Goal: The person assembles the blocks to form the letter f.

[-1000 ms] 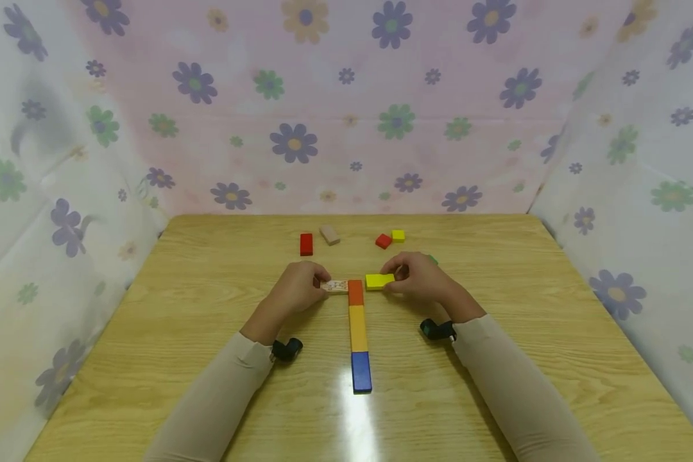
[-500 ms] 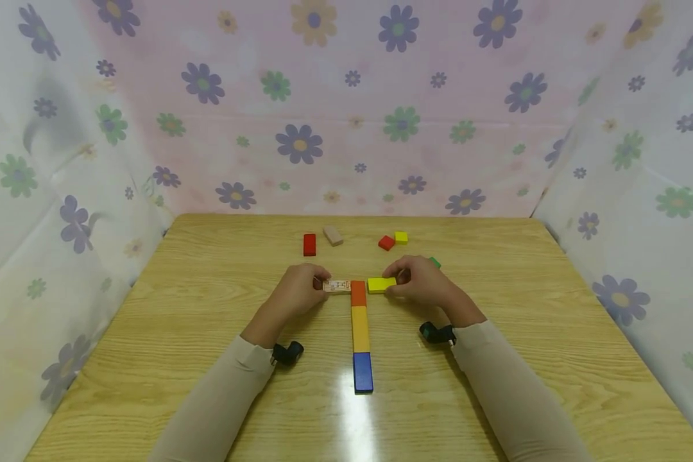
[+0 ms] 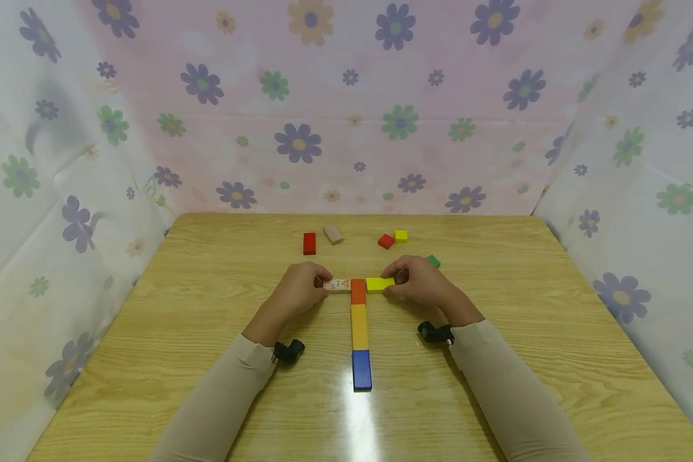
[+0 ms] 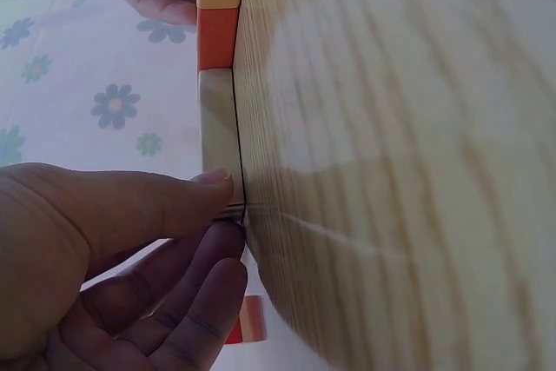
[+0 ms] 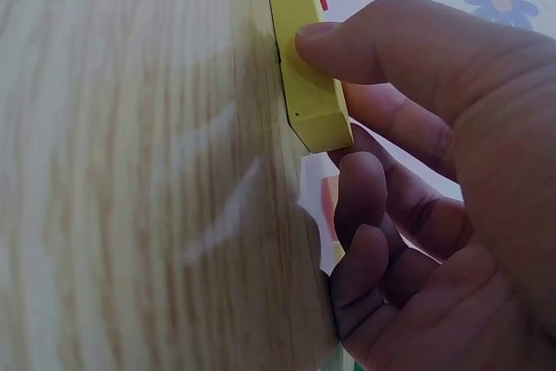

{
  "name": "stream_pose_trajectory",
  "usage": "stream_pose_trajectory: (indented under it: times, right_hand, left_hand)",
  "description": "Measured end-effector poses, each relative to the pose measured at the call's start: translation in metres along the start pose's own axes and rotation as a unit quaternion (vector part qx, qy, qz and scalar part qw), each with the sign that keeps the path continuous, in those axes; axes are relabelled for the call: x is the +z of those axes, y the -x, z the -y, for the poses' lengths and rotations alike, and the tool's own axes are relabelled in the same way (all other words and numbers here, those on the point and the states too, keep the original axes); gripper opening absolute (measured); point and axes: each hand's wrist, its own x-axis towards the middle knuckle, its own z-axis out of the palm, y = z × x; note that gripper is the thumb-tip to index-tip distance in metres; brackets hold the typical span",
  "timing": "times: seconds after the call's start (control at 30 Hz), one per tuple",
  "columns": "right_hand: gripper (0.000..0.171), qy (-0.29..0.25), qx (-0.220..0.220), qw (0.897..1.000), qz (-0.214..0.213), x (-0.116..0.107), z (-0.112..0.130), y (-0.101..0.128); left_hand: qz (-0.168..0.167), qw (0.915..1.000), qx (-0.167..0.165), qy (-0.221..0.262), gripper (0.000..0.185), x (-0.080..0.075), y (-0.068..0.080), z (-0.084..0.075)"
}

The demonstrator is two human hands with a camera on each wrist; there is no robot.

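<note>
A: Head view, near end first: flat blue wooden block (image 3: 362, 369), then long yellow-orange wooden block (image 3: 358, 326), then orange-red wooden block (image 3: 358, 291), end to end in one line on the pale wood-grain surface (image 3: 496, 398).

B: Hands?

A: Left hand (image 3: 299, 292) pinches the pale printed wooden block (image 3: 337, 285) against the orange-red block's left side. Right hand (image 3: 420, 282) pinches the flat yellow wooden block (image 3: 379, 283), touching its right side.

B: Advice?

A: Judgement: slide both flat, square to the line, pressing evenly so it stays straight.

B: Beyond?

A: Loose red wooden block (image 3: 308, 243), small green block (image 3: 434, 261).
</note>
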Motion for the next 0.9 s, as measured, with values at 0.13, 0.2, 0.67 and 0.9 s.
stream_pose_trajectory:
  times: [0.13, 0.2, 0.67, 0.9]
  right_hand:
    - [0.027, -0.001, -0.001, 1.0, 0.001, 0.0011, -0.0002, -0.0004]
    - [0.027, -0.001, -0.003, 1.0, 0.0, 0.0011, -0.0001, -0.0002]
    - [0.029, -0.001, -0.008, 1.0, -0.005, 0.0018, -0.001, 0.0001]
    - [0.029, -0.003, -0.003, 1.0, -0.005, 0.0031, -0.0003, -0.0002]
  left_hand:
    - [0.001, 1.0, -0.004, -0.001, 0.026, -0.0006, 0.0006, -0.0004]
    - [0.001, 1.0, -0.004, -0.001, 0.026, -0.0014, 0.001, -0.0012]
    - [0.003, 1.0, 0.0, 0.001, 0.026, -0.0026, 0.0006, -0.0009]
    - [0.001, 1.0, 0.003, 0.002, 0.025, -0.0018, 0.0006, 0.0]
